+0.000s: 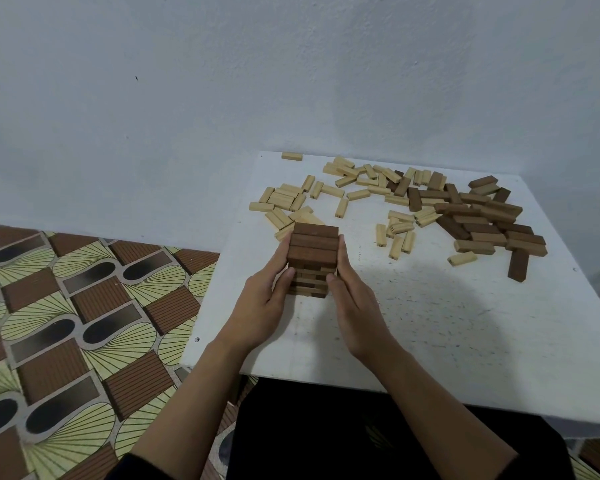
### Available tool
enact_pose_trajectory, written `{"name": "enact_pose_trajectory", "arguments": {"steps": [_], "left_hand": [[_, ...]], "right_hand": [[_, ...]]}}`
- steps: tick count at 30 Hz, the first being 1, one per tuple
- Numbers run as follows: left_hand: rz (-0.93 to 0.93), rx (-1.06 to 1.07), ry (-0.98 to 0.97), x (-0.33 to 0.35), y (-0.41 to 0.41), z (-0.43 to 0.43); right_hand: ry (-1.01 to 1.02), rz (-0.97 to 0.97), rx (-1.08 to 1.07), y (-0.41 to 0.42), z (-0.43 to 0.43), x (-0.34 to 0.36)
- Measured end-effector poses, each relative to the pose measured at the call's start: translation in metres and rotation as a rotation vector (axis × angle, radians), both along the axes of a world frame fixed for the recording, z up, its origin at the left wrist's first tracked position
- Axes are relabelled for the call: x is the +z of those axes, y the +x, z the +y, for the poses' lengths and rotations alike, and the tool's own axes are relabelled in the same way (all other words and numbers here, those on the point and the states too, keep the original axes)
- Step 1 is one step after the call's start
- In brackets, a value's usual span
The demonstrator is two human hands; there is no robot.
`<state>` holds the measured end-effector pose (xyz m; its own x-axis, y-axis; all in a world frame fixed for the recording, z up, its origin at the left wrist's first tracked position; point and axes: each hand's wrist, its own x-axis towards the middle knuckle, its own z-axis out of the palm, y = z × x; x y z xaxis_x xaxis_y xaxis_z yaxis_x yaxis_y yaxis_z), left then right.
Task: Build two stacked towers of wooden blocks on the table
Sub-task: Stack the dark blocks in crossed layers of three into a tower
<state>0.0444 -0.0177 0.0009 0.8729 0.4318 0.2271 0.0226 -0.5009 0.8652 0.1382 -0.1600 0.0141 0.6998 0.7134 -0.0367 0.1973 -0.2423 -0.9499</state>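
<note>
Nearest, the left hand (267,299) and right hand (355,306) lay flat-fingered against opposite sides of the tower (312,268), thumbs at its near face; neither curled round a block, both pressed, seemingly to square the stack; the tower stood between the palms on the table (430,334), several layers high, its top layer (314,242) three dark blocks side by side, the lower layers mixed light and dark and a little ragged at the near face.

The risks, as I judged them, began there; a harder push from one palm could shear a layer sideways or tip the stack away from it; lifting one hand off before the other could do the same; the ragged lower layers looked likeliest to slip.

Left of the left hand the table edge lay fairly near, with the floor (84,306) below; a topple that way could send blocks over.

Just beyond the fingertips lay loose light blocks (284,202), close behind the tower, touching it or not I could not tell; a forward nudge could jam against them.

Farther off, beyond the right hand, the dark blocks (482,220) sat in a heap; a reach there risked a forearm knocking the tower; no second tower showed.
</note>
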Motion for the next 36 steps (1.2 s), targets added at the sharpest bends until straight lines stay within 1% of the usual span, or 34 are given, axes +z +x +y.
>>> {"name": "enact_pose_trajectory", "arguments": {"steps": [7, 17, 25, 36], "left_hand": [[-0.014, 0.019, 0.063, 0.0018, 0.0006, -0.0003], [-0.035, 0.016, 0.094, -0.0018, 0.0013, -0.0001], [-0.032, 0.012, 0.068, -0.0044, 0.0023, -0.0003], [-0.04, 0.027, -0.067, 0.0025, 0.003, -0.0055]], "right_hand": [[-0.013, -0.018, -0.002, -0.0013, 0.0002, -0.0002], [0.009, -0.009, -0.01, -0.0014, -0.0006, -0.0009], [0.009, -0.023, 0.0, -0.0015, -0.0004, -0.0015], [0.017, -0.011, 0.0, -0.0008, 0.0002, -0.0028]]}}
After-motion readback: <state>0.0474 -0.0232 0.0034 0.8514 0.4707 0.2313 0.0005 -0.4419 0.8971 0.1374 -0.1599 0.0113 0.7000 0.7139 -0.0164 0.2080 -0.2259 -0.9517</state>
